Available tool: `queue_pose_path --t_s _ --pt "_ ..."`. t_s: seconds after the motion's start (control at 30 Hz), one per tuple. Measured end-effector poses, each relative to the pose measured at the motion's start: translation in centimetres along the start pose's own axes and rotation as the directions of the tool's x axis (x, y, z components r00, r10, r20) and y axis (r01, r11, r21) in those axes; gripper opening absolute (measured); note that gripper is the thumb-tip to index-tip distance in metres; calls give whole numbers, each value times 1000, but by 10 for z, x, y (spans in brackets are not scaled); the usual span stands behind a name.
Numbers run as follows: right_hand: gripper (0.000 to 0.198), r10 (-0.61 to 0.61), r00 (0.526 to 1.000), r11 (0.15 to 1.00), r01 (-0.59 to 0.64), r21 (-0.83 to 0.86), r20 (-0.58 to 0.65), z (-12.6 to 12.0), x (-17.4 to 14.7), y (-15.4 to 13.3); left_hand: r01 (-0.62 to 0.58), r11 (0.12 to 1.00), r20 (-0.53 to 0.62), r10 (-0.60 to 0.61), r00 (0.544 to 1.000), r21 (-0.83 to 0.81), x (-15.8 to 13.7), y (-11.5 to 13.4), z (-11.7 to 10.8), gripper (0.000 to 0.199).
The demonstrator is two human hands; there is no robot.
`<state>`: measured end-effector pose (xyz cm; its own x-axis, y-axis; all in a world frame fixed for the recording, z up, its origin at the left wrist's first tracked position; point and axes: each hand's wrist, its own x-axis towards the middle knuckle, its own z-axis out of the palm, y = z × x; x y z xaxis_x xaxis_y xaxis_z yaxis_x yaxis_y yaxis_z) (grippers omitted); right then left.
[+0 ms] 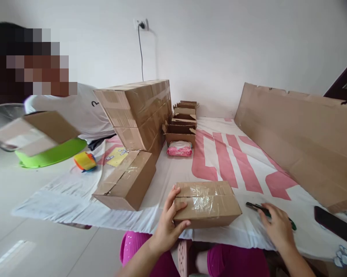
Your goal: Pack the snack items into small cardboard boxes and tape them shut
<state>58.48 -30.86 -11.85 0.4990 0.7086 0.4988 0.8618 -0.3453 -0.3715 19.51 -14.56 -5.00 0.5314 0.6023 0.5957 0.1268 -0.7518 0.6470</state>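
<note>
At table's near edge, left hand (168,223) grips taped box (207,204).

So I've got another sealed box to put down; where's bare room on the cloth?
Free: the red-striped cloth between the taped box in the left hand and the leaning cardboard sheet. Crowded: the left side, with the box stack, open cartons and pink packet.

A small brown cardboard box (207,204), its top flaps sealed with clear shiny tape, lies flat near the front edge of the white-and-pink covered surface (219,161). Just right of it lies a dark, slim green-handled tool (258,208), flat on the cover.
</note>
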Motion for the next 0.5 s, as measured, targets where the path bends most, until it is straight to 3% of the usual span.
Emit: queue_pose_path --t_s 0.1,0.23,0.37,0.43,0.5 --pt "42 55 995 964 -31 -265 86 -7 2 35 -1 1000 -78 -1 997 -29 -6 0 9 34" --pt "40 -13 990 975 44 -218 139 -2 8 29 -29 996 -157 16 987 -84 -10 -3 21 35" --pt "36 -198 979 980 199 27 -37 -18 42 -32 -20 998 -199 8 980 -55 -11 -6 24 35" --pt "34 -331 933 935 345 86 -143 -36 65 -76 0 1000 -224 -6 974 -27 -13 -6 25 35" --pt "32 -514 845 844 529 87 -145 -54 85 -122 19 1000 -244 -21 970 -11 -15 -6 26 36"
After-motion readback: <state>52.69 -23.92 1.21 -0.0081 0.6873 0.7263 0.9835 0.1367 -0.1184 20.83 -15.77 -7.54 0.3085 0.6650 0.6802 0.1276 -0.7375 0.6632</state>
